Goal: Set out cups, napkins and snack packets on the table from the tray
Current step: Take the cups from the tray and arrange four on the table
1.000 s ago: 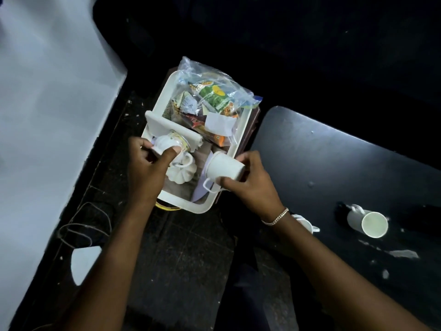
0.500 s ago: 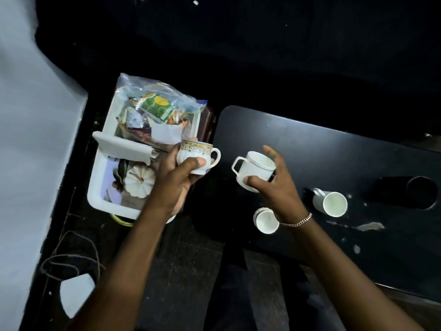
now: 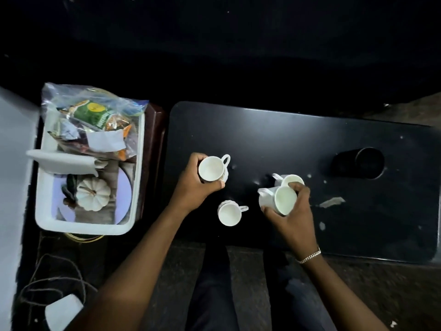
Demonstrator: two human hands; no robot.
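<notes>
My left hand [image 3: 194, 187] grips a white cup [image 3: 212, 168] over the left part of the black table [image 3: 286, 139], its handle pointing right. My right hand [image 3: 294, 212] holds a second white cup [image 3: 278, 199], tilted, just in front of a cup standing on the table [image 3: 292, 180]. Another white cup [image 3: 229, 213] stands upright on the table between my hands. The white tray [image 3: 45, 211] sits left of the table. It holds a clear bag of snack packets [image 3: 95, 115], a white pumpkin ornament [image 3: 93, 193] and a pale napkin [image 3: 124, 194].
A black cylinder [image 3: 360, 163] lies on the table at the right. Scraps of paper [image 3: 331, 201] dot the table surface. A grey wall [image 3: 14, 187] runs along the left. Cord [image 3: 47, 283] lies on the dark floor below the tray.
Both hands have carried their cups rightward from the tray to over the table. The view has shifted right, so the tray now sits at the far left.
</notes>
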